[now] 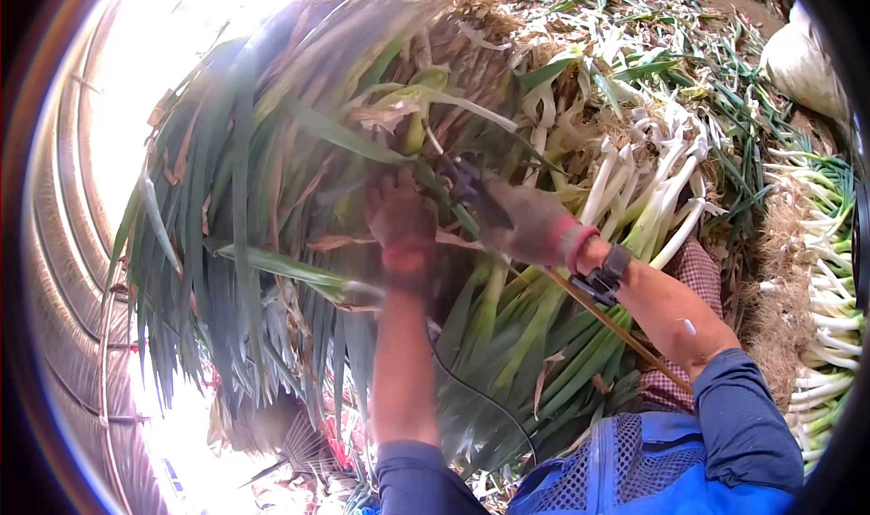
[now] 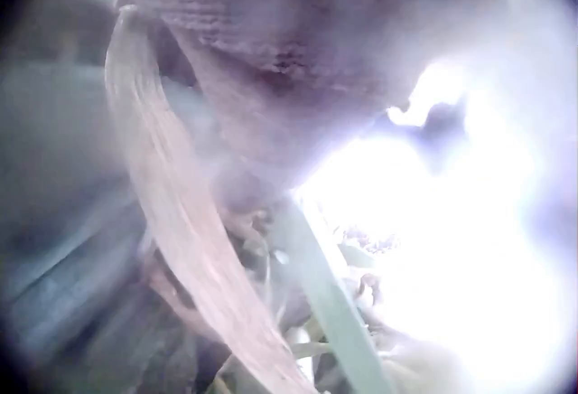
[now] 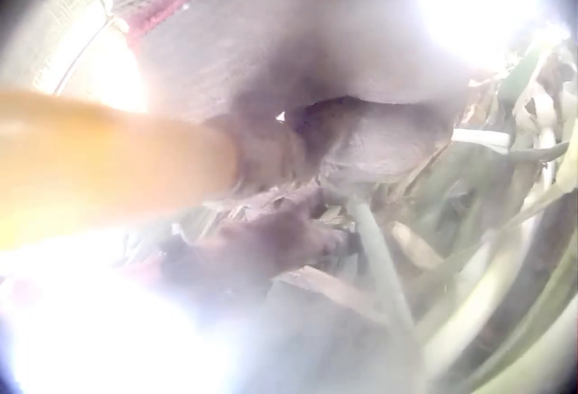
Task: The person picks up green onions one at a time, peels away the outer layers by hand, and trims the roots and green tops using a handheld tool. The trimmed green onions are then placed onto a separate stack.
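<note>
1. Leek pile (image 1: 299,198), across the centre and left of the head view: long strap-like leaves hang toward the lower left, with dry, papery ones among them.
2. White leek shanks (image 1: 634,189), right of centre in the head view: pale stems with roots at their upper ends, just beside the right hand.
3. Right hand (image 1: 526,221), gloved, near the centre: its fingers are wrapped round a wooden handle (image 1: 625,334) that slants toward the lower right. The working end cannot be made out among the leaves.
4. Left hand (image 1: 399,216), gloved, left of the right hand and over the leaves: its fingers point toward the top of the frame. Blur prevents telling whether they grip anything. In the left wrist view, a dry leaf (image 2: 181,222) runs down from beside the glove.
5. Row of leeks (image 1: 829,307), right edge of the head view: laid side by side, apart from the pile.
6. Step in hand, as judged: sorting or cleaning leeks within the pile.
7. Next move, as judged: it calls for a firm left-hand hold on one plant, loosened from tangled leaves, with the handled tool well clear of the fingers.
</note>
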